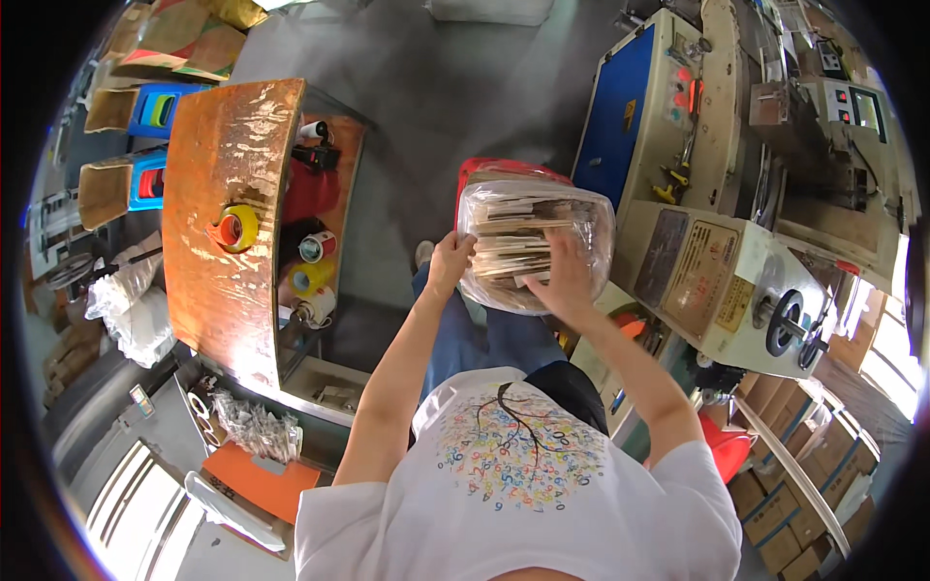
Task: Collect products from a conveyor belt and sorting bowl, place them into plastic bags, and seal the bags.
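In front of me is a clear plastic bag, its mouth spread wide. Thin, flat tan and whitish pieces are packed inside in rows, standing close together; whether they are card or wood I cannot tell. Something red shows behind and under the bag's far edge. My left hand is closed on the bag's left rim, fingers curled over it. Over the right part of the pieces lies my right hand, fingers apart and touching their tops, with nothing visibly held.
On my left stands a worn wooden-topped bench with a yellow tape roll on it and more rolls on its shelf. To the right is a cream machine with a black handwheel and a blue panel.
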`<state>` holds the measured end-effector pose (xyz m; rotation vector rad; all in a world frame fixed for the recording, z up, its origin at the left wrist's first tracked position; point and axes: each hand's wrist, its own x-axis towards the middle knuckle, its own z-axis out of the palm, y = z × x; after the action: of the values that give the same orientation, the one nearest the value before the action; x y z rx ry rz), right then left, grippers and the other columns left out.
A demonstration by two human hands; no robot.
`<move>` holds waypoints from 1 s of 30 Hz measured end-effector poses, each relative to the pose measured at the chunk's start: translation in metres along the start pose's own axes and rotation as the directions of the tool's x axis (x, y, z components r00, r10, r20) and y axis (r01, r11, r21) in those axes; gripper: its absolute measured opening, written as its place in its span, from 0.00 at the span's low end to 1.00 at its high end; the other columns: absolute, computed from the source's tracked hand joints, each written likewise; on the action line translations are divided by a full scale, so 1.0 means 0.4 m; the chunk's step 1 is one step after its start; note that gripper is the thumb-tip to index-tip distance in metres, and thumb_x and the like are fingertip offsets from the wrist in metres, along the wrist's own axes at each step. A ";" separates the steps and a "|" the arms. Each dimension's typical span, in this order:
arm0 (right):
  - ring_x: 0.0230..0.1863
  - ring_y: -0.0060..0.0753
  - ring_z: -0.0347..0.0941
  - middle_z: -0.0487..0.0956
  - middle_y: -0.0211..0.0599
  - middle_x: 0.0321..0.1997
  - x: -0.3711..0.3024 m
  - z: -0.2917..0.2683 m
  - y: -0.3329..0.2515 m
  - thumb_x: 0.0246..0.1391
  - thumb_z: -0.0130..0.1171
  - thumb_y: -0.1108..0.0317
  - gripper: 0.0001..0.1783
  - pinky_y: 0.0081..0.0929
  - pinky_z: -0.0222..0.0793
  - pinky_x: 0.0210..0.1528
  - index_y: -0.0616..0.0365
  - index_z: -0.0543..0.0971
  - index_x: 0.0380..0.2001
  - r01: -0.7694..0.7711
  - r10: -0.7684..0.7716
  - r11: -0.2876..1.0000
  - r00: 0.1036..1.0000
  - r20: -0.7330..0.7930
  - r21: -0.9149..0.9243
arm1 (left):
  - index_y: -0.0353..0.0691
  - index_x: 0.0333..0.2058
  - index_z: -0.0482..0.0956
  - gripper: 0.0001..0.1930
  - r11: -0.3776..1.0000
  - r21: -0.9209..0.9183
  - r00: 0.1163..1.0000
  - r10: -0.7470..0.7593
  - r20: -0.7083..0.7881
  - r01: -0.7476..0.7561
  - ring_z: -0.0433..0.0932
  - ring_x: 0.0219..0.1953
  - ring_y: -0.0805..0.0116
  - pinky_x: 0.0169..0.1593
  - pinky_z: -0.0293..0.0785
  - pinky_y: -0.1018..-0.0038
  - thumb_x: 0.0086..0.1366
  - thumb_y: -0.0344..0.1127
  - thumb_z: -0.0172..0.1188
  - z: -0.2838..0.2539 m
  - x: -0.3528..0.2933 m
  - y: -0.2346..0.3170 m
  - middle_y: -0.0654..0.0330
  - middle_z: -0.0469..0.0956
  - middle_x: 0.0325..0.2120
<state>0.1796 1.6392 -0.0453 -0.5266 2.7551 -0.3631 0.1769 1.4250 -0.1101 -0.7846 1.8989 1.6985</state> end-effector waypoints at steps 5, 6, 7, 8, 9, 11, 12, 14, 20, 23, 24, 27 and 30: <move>0.60 0.47 0.55 0.61 0.48 0.57 -0.054 0.233 0.010 0.49 0.46 0.78 0.23 0.46 0.56 0.61 0.64 0.63 0.51 -0.239 0.101 -0.873 0.763 0.638 0.425 | 0.34 0.30 0.73 0.12 0.999 -0.032 0.999 -0.043 0.027 0.044 0.69 0.21 0.74 0.28 0.67 0.76 0.58 0.39 0.55 0.009 -0.009 0.032 0.61 0.73 0.20; 0.57 0.52 0.56 0.62 0.49 0.55 -0.014 0.188 -0.010 0.47 0.43 0.82 0.23 0.47 0.57 0.61 0.65 0.63 0.51 -0.167 0.182 -0.913 0.650 0.738 0.372 | 0.34 0.32 0.72 0.12 0.996 -0.012 0.995 -0.090 0.048 0.090 0.71 0.24 0.71 0.32 0.69 0.73 0.57 0.38 0.56 0.002 -0.010 0.035 0.59 0.74 0.24; 0.57 0.52 0.56 0.62 0.49 0.55 0.013 0.209 0.007 0.47 0.43 0.82 0.23 0.47 0.57 0.61 0.65 0.63 0.51 -0.173 0.175 -0.913 0.653 0.737 0.370 | 0.34 0.32 0.72 0.12 0.996 -0.013 0.995 -0.089 0.040 0.089 0.71 0.24 0.71 0.32 0.69 0.73 0.57 0.38 0.56 0.005 -0.012 0.028 0.59 0.74 0.24; 0.56 0.53 0.57 0.62 0.49 0.54 0.029 0.241 0.030 0.47 0.43 0.83 0.24 0.48 0.58 0.60 0.65 0.62 0.51 -0.151 0.160 -0.950 0.521 0.839 0.274 | 0.34 0.35 0.70 0.12 0.934 0.329 0.961 0.210 -0.182 -0.142 0.71 0.30 0.65 0.38 0.67 0.69 0.55 0.36 0.57 0.018 -0.021 0.014 0.56 0.73 0.29; 0.55 0.55 0.57 0.62 0.49 0.54 0.044 0.249 0.045 0.46 0.42 0.83 0.25 0.49 0.58 0.60 0.65 0.62 0.51 -0.102 0.132 -0.978 0.375 0.918 0.182 | 0.34 0.38 0.69 0.15 0.706 0.660 0.802 0.537 -0.261 -0.257 0.70 0.36 0.60 0.43 0.66 0.66 0.53 0.33 0.58 0.037 -0.039 0.039 0.53 0.72 0.33; 0.54 0.57 0.57 0.61 0.50 0.54 0.053 0.265 0.058 0.46 0.42 0.84 0.24 0.51 0.59 0.58 0.65 0.63 0.50 -0.106 0.188 -0.966 0.333 0.924 0.235 | 0.34 0.41 0.67 0.19 0.510 0.699 0.654 0.753 -0.080 -0.502 0.66 0.42 0.50 0.47 0.62 0.60 0.48 0.27 0.59 0.051 -0.089 0.079 0.51 0.69 0.36; 0.52 0.54 0.59 0.64 0.50 0.51 0.056 0.273 0.060 0.45 0.43 0.83 0.21 0.48 0.61 0.56 0.66 0.64 0.47 -0.151 0.186 -0.958 0.323 0.928 0.245 | 0.34 0.40 0.67 0.18 0.468 0.651 0.637 0.770 0.032 -0.598 0.67 0.41 0.50 0.46 0.64 0.60 0.48 0.27 0.57 0.067 -0.131 0.077 0.50 0.69 0.36; 0.43 0.45 0.66 0.70 0.47 0.41 0.038 0.289 0.080 0.43 0.47 0.81 0.14 0.38 0.68 0.46 0.66 0.70 0.37 -0.290 0.126 -0.924 0.384 0.915 0.248 | 0.35 0.34 0.73 0.09 0.666 0.393 0.752 0.417 0.510 -0.635 0.73 0.39 0.50 0.44 0.67 0.59 0.57 0.33 0.50 0.104 -0.190 0.117 0.47 0.75 0.32; 0.32 0.38 0.67 0.73 0.37 0.27 0.033 0.351 0.106 0.40 0.50 0.78 0.07 0.36 0.64 0.35 0.61 0.74 0.26 -0.458 0.204 -0.766 0.491 0.847 0.450 | 0.38 0.40 0.77 0.20 0.197 0.747 0.745 -0.103 0.660 -0.635 0.72 0.44 0.47 0.51 0.64 0.57 0.63 0.45 0.42 0.155 -0.120 -0.066 0.45 0.76 0.36; 0.35 0.41 0.67 0.72 0.41 0.31 0.018 0.315 0.130 0.38 0.48 0.79 0.09 0.40 0.65 0.42 0.62 0.73 0.27 -0.457 0.304 -0.730 0.450 0.840 0.509 | 0.36 0.46 0.74 0.24 0.123 0.710 0.682 -0.204 0.702 -0.694 0.65 0.52 0.42 0.55 0.59 0.52 0.64 0.47 0.39 0.207 -0.130 0.045 0.42 0.71 0.46; 0.40 0.44 0.66 0.71 0.44 0.36 0.031 0.324 0.117 0.38 0.47 0.79 0.09 0.43 0.62 0.48 0.63 0.72 0.28 -0.264 0.296 -0.836 0.521 0.800 0.482 | 0.36 0.46 0.74 0.24 0.119 0.712 0.686 -0.200 0.700 -0.692 0.65 0.52 0.42 0.55 0.59 0.52 0.64 0.47 0.39 0.222 -0.096 -0.011 0.42 0.71 0.46; 0.46 0.48 0.63 0.69 0.46 0.42 0.076 0.308 0.056 0.34 0.46 0.80 0.14 0.47 0.56 0.56 0.63 0.69 0.31 -0.001 0.272 -0.935 0.639 0.719 0.355 | 0.36 0.53 0.67 0.28 0.117 0.613 0.579 -0.231 0.782 -0.781 0.55 0.59 0.38 0.59 0.51 0.48 0.63 0.50 0.37 0.229 -0.013 -0.175 0.40 0.61 0.55; 0.52 0.53 0.58 0.66 0.48 0.48 0.107 0.281 0.000 0.36 0.43 0.79 0.15 0.54 0.47 0.60 0.66 0.68 0.33 0.109 0.301 -0.948 0.622 0.723 0.301 | 0.38 0.63 0.47 0.36 0.176 0.852 0.746 -0.418 0.519 -0.494 0.42 0.65 0.43 0.64 0.35 0.52 0.62 0.55 0.31 0.206 0.047 -0.236 0.46 0.45 0.63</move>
<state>0.1806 1.6013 -0.1597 1.5630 0.2679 -2.4169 0.2259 1.4983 -0.2012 0.4598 1.8560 0.1998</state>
